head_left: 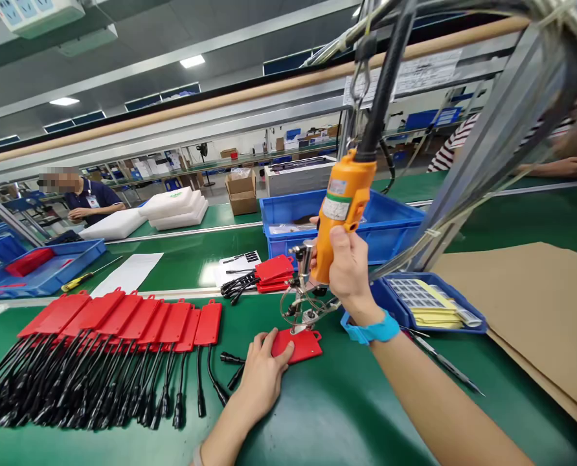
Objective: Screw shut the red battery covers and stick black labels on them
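My right hand [349,268] is wrapped round an orange electric screwdriver [340,210] that hangs from a black cable overhead. Its metal tip stands upright on a flat red plastic module [302,344] lying on the green belt [317,414]. My left hand [263,372] rests on the left end of that red module, fingers curled over its edge, pressing it to the belt. A black lead [232,369] runs out from under my left hand. A blue band sits on my right wrist.
A row of several red modules with black cables [123,323] lies at the left. Behind the tool sit a small red stack [273,270], blue bins [395,223], a tray of labels [427,301] and cardboard [526,304]. A person in a dark shirt [91,197] sits far left; another person's arm [555,168] is far right.
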